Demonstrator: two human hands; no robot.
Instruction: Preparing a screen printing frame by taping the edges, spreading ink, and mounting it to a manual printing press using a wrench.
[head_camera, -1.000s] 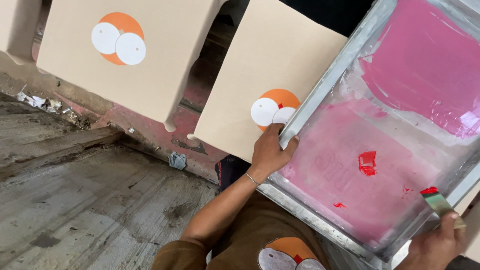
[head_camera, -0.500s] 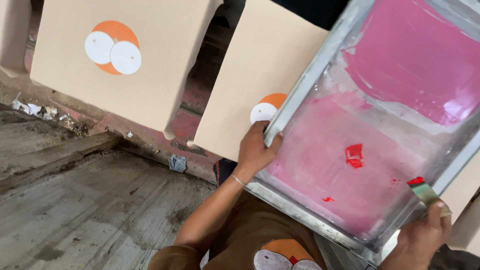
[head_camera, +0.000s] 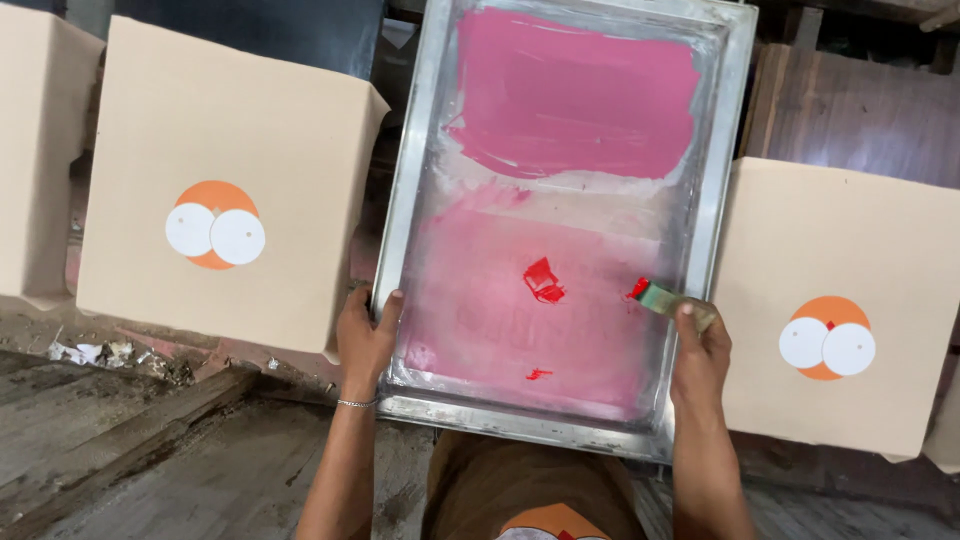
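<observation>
Screen frame (head_camera: 560, 230) hides cloth beneath.

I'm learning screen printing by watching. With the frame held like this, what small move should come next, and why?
Probably draw the squeegee in the right hand across the mesh. Its red-tipped blade already rests on the pink screen, red ink blobs lie beside it, and the left hand grips the metal frame, apparently steadying it.

1. A screen-printing workshop is shown.
2. A metal-framed printing screen (head_camera: 560, 230), smeared with pink and red ink, is seen at the centre.
3. Beige panels (head_camera: 225, 180), each printed with the same orange-and-white round design, are ranged in a row.
4. A rough, ink-stained floor (head_camera: 120, 450) is seen below.
</observation>
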